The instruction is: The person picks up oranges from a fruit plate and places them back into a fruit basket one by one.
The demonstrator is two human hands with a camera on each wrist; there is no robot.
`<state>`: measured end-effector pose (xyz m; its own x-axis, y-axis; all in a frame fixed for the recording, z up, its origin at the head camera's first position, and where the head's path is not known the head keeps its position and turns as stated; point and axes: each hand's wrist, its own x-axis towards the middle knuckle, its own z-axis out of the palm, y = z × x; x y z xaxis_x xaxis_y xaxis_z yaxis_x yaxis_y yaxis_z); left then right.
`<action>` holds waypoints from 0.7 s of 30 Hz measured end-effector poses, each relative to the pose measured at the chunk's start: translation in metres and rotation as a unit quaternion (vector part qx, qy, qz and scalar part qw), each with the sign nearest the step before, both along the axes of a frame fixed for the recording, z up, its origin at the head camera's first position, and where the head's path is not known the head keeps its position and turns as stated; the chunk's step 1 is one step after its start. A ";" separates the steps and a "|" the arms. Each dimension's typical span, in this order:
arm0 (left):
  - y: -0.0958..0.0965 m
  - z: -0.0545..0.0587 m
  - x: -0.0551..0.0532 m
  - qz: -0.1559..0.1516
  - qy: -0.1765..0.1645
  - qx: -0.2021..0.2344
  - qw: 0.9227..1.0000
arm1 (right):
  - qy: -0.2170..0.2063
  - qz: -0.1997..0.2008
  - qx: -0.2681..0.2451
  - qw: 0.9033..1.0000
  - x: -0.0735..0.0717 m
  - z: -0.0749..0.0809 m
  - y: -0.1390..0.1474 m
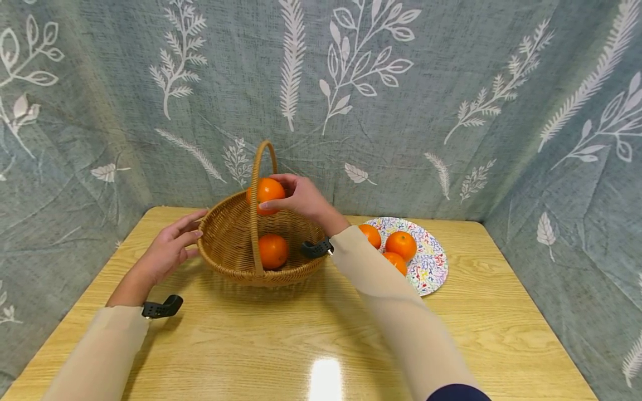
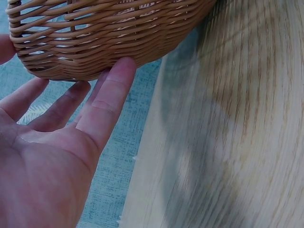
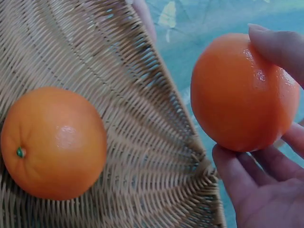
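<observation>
Right hand point(image 1: 303, 197) is wrapped round the held orange point(image 1: 271, 191), thumb on one side, fingers on the other. Held orange is positioned above the wicker basket point(image 1: 225, 231), toward its far rim in the head view; its left part is crossed by the arched handle point(image 1: 254, 223). Whether held orange and handle touch cannot be told. Second orange point(image 1: 273, 252) is seated inside the basket, near the handle's front foot, green stem end shown in the right wrist view. Left hand point(image 1: 168, 248) is rested against the basket's left side, fingers spread and relaxed, a fingertip on the weave; nothing is gripped by it. Patterned plate point(image 1: 432, 264) is set on the tabletop point(image 1: 501, 323), right of the basket; three oranges point(image 1: 401, 245) are seen on it, partly hidden by the right sleeve point(image 1: 386, 295).

Step in hand is judged as an orange being handled over the basket, basket steadied by the left hand; whether in or out is not shown, though placing in seems likelier. If so, the orange needs to be lowered clear of the handle, set beside the second orange without a knock, then released. Light steadying at the left side is likely needed too.
</observation>
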<state>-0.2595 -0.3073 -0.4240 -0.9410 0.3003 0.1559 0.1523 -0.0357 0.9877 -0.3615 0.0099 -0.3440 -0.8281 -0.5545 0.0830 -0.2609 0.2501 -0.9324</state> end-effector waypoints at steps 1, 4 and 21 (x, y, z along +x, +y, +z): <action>0.000 0.000 0.000 0.000 0.000 0.000 1.000 | 0.003 0.002 0.014 1.000 0.000 0.000 -0.002; 0.000 0.000 -0.001 0.000 -0.001 -0.002 1.000 | 0.002 0.004 0.031 1.000 -0.002 0.000 -0.009; 0.000 0.001 0.000 0.008 -0.006 -0.032 0.999 | 0.011 0.038 0.092 0.995 -0.008 -0.005 -0.032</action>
